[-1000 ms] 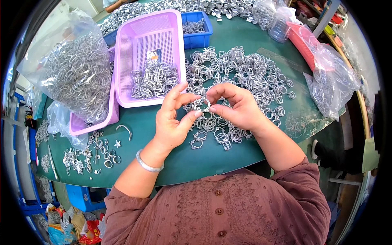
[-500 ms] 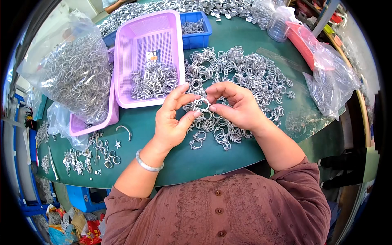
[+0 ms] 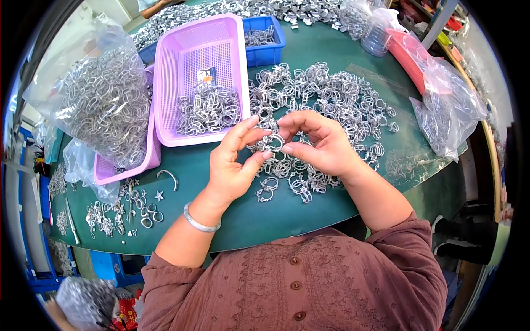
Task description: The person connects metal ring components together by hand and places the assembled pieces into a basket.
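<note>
Both my hands meet over the green table (image 3: 243,215), pinching one small silver metal clamp ring (image 3: 273,143) between them. My left hand (image 3: 234,163) holds its left side with thumb and fingers. My right hand (image 3: 320,146) grips its right side. Under and behind the hands lies a wide heap of the same metal clamp rings (image 3: 326,99). A few loose rings (image 3: 268,190) lie just in front of my left hand.
A pink mesh basket (image 3: 168,91) holding rings stands at the back left, a second pink basket (image 3: 118,171) beside it under a clear bag of rings (image 3: 102,102). A blue bin (image 3: 270,52) is behind. Another bag (image 3: 447,107) sits right. Small parts (image 3: 118,212) lie left.
</note>
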A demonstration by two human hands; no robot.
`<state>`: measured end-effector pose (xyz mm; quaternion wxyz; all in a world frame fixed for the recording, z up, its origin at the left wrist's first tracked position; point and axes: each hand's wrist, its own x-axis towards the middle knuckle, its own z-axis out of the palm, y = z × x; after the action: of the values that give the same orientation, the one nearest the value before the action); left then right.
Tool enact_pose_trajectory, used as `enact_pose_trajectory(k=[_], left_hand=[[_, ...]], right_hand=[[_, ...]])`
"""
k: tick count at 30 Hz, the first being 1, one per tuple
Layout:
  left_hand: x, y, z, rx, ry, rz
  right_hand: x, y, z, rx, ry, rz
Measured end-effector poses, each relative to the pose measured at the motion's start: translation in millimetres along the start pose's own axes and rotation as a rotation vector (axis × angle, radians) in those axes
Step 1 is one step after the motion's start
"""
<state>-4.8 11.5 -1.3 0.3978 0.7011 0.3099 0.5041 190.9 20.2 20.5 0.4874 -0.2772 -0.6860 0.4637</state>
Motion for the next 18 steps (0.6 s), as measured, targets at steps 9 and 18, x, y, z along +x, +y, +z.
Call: enact_pose_trajectory(k=[9,18], left_hand=[[1.9,-1.7,3.1,0.087,0.071,0.123],[-0.1,-0.6,4.0,0.007,0.008,0.07]], right_hand=[[0.4,2.4,2.5,-0.062,0.032,-0.045],[1.4,0.0,1.5,-0.217,0.045,-0.163]])
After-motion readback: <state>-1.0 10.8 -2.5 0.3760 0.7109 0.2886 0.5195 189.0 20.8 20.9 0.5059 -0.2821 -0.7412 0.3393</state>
